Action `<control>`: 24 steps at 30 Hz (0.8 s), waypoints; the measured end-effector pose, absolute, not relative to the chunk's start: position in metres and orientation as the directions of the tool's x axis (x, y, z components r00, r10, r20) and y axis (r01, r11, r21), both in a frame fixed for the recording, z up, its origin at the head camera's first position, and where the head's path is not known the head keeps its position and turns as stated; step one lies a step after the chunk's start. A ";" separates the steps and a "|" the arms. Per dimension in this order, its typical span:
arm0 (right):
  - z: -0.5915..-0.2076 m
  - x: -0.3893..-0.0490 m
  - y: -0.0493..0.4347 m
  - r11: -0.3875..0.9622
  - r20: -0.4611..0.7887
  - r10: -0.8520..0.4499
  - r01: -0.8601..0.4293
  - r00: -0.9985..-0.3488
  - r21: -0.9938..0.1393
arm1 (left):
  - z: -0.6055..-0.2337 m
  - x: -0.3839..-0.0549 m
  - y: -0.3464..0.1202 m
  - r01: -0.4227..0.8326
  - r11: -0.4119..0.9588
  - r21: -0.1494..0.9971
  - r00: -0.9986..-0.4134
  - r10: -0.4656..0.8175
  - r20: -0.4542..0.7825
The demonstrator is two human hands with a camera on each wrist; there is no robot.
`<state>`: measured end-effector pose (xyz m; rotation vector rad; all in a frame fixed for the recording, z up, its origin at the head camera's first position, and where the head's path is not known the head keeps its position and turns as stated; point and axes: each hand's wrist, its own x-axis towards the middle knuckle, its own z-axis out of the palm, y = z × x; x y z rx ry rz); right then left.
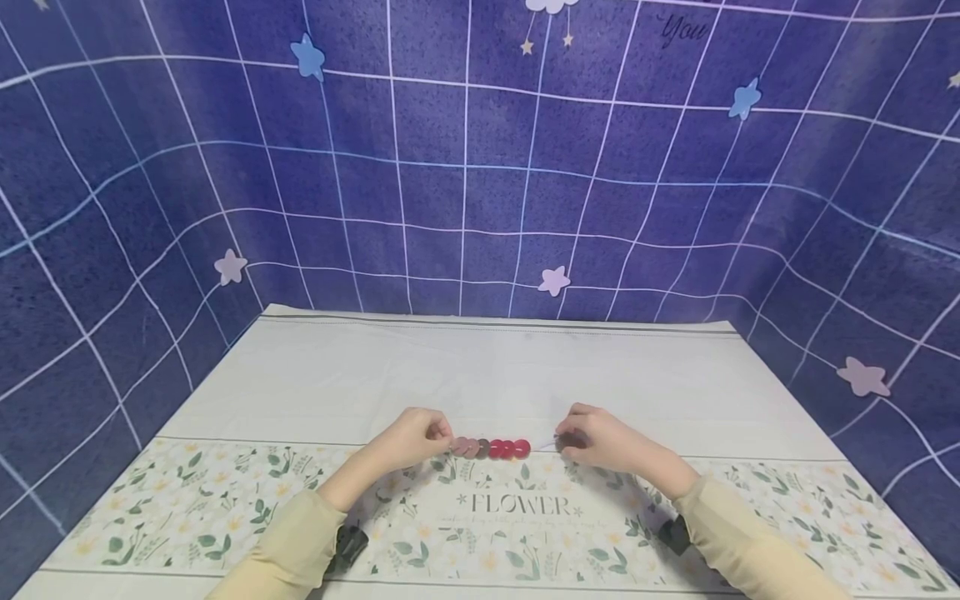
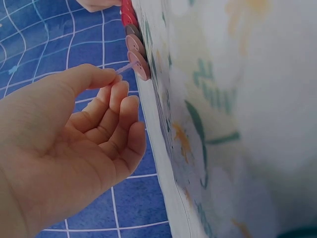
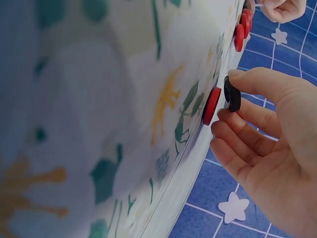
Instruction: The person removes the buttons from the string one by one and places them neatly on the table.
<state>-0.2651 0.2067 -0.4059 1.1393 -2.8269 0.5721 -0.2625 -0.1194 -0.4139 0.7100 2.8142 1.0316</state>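
A row of round buttons lies on the cloth: pink-brown ones (image 1: 462,447) at the left, a dark one (image 1: 483,448), then several red ones (image 1: 514,449). My left hand (image 1: 416,435) is at the left end. Its thumb and forefinger pinch a thin pale purple lace (image 2: 126,68) that comes out of the last pink button (image 2: 139,65). A pale lace end (image 1: 548,445) sticks out on the right, toward my right hand (image 1: 600,437). That hand pinches a black button (image 3: 232,94) on edge between thumb and fingers. Close beside it is a single red button (image 3: 212,106).
The table cloth (image 1: 495,367) is white with a flowered band and the printed word FLOWER (image 1: 519,505). A blue grid-patterned curtain (image 1: 480,192) with stars stands behind and at both sides. Dark wrist straps (image 1: 349,546) show under the sleeves.
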 end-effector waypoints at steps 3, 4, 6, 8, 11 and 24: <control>-0.406 -0.265 0.208 0.659 0.190 -0.662 -0.683 -0.725 -0.314 | -0.414 -0.262 -0.119 0.391 0.672 0.629 -0.895 0.436 0.091; -0.406 -0.265 0.209 0.658 0.196 -0.662 -0.686 -0.723 -0.311 | -0.414 -0.262 -0.119 0.389 0.671 0.631 -0.896 0.435 0.090; -0.406 -0.265 0.210 0.653 0.211 -0.663 -0.693 -0.718 -0.306 | -0.413 -0.262 -0.119 0.391 0.671 0.630 -0.895 0.436 0.091; -0.406 -0.265 0.211 0.653 0.221 -0.661 -0.695 -0.717 -0.301 | -0.413 -0.262 -0.119 0.397 0.667 0.630 -0.892 0.441 0.095; -0.406 -0.264 0.212 0.650 0.233 -0.662 -0.700 -0.713 -0.295 | -0.413 -0.262 -0.120 0.409 0.661 0.629 -0.887 0.450 0.103; -0.407 -0.264 0.216 0.683 0.249 -0.633 -0.680 -0.733 -0.265 | -0.411 -0.260 -0.119 0.398 0.662 0.635 -0.891 0.444 0.095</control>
